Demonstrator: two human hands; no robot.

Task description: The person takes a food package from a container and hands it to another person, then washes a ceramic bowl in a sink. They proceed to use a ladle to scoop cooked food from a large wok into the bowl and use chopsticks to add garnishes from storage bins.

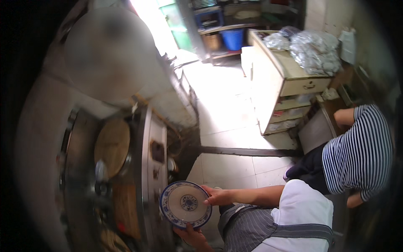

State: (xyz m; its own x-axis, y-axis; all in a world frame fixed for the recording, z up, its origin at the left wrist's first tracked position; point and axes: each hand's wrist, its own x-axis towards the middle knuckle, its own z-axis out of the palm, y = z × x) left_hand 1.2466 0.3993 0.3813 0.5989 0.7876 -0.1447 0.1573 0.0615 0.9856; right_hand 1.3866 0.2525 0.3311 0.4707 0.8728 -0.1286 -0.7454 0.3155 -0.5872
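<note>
A round white plate [185, 204] with a blue patterned rim and a blue centre motif is held level in front of my apron, beside the metal stove counter [147, 168]. My right hand [217, 195] grips its right edge, with the forearm reaching in from the right. At the plate's lower edge, my left hand [192, 236] holds it from underneath. The plate looks empty.
A round wooden lid [112, 145] lies on the stove counter at left. A person in a striped shirt [359, 157] bends over at right. Behind stand a cream cabinet [275, 80] with plastic bags [315, 50] on top and a blue bucket [232, 38]. Tiled floor [226, 109] lies between.
</note>
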